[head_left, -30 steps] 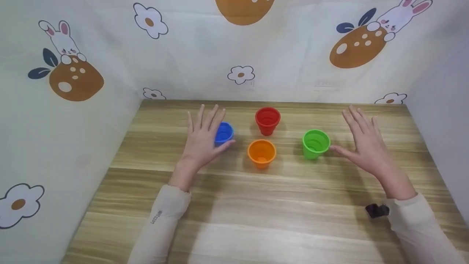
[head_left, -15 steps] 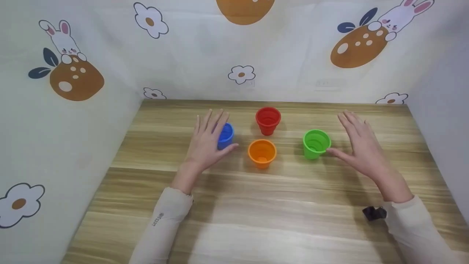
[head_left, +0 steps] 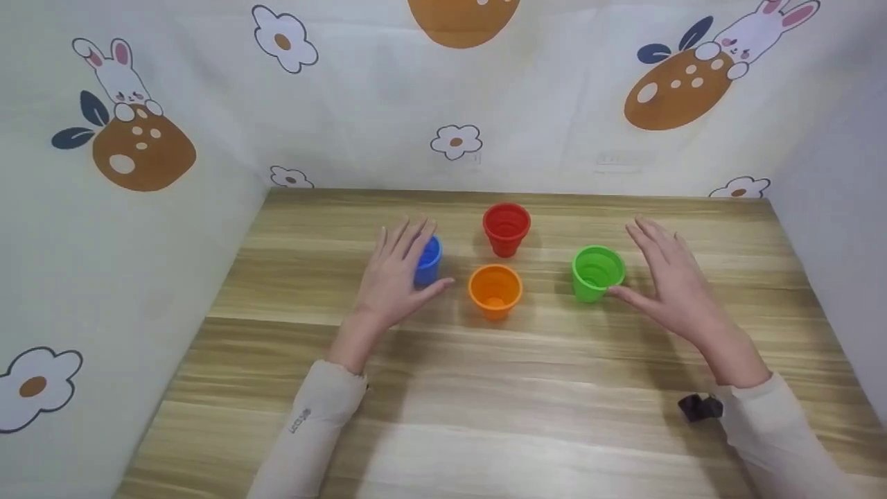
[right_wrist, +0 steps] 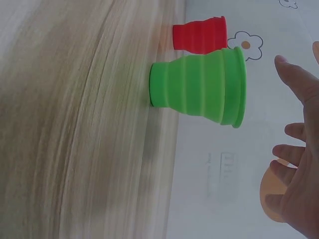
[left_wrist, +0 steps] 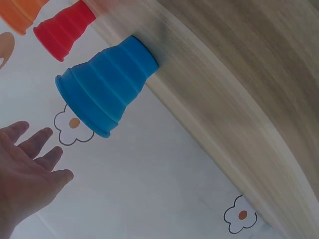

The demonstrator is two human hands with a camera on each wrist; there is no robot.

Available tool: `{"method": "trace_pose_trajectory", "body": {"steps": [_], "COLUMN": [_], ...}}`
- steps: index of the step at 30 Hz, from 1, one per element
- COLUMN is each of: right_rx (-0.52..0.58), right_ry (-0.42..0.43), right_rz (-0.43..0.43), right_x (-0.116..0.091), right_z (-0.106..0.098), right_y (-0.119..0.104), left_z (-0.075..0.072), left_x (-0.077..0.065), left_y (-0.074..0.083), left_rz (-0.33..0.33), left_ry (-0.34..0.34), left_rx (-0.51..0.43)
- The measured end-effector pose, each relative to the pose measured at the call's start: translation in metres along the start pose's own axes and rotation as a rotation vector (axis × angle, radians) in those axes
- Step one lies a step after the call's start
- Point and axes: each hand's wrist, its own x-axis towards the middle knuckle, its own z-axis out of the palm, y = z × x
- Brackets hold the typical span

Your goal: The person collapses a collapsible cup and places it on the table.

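Observation:
Four-coloured ribbed cups stand upright on the wooden table. My left hand (head_left: 393,281), fingers spread, hovers over the left side of the blue cup (head_left: 429,263) and partly hides it in the head view. The left wrist view shows this blue cup (left_wrist: 107,84) apart from the fingers. My right hand (head_left: 675,287) is held open to the right of the green cup (head_left: 597,274), its thumb overlapping the rim in the head view. In the right wrist view a gap separates the thumb from the green cup (right_wrist: 199,87). Neither hand holds anything.
The red cup (head_left: 506,229) stands at the back, with the orange cup (head_left: 495,291) in front of it. A patterned cloth wall (head_left: 374,104) closes off the back of the wooden table (head_left: 485,416). A small black object (head_left: 700,407) is by the right sleeve.
Both hands have moved inward and slightly toward the near side, the left closer over the blue cup and the right closer to the green cup. The cups have stayed in place.

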Motion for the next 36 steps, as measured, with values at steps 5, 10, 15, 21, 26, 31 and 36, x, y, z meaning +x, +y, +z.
{"method": "trace_pose_trajectory", "body": {"steps": [5,10,15,21,26,31,36], "right_rx": [0.01,0.011,0.03,0.042,0.054,0.062,0.069], "right_ry": [-0.009,-0.006,-0.003,0.003,0.006,-0.001,-0.02], "right_rz": [0.001,-0.014,-0.026,-0.041,-0.045,-0.044,-0.038], "right_x": [-0.001,0.0,-0.001,-0.002,-0.002,-0.002,-0.002], "right_z": [0.003,0.007,0.01,0.013,0.015,0.017,0.019], "right_y": [-0.003,-0.008,-0.012,-0.016,-0.019,-0.022,-0.026], "left_z": [0.001,0.002,0.006,0.009,0.01,0.01,0.011], "left_x": [-0.001,-0.003,-0.006,-0.01,-0.012,-0.011,-0.011], "left_y": [0.002,0.004,0.005,0.006,0.011,0.017,0.024], "left_rz": [0.0,-0.007,0.002,0.03,0.028,0.01,-0.029], "left_ry": [-0.012,-0.026,-0.032,-0.022,-0.028,-0.063,-0.112], "left_rx": [-0.021,-0.024,-0.042,-0.054,-0.099,-0.139,-0.157]}}
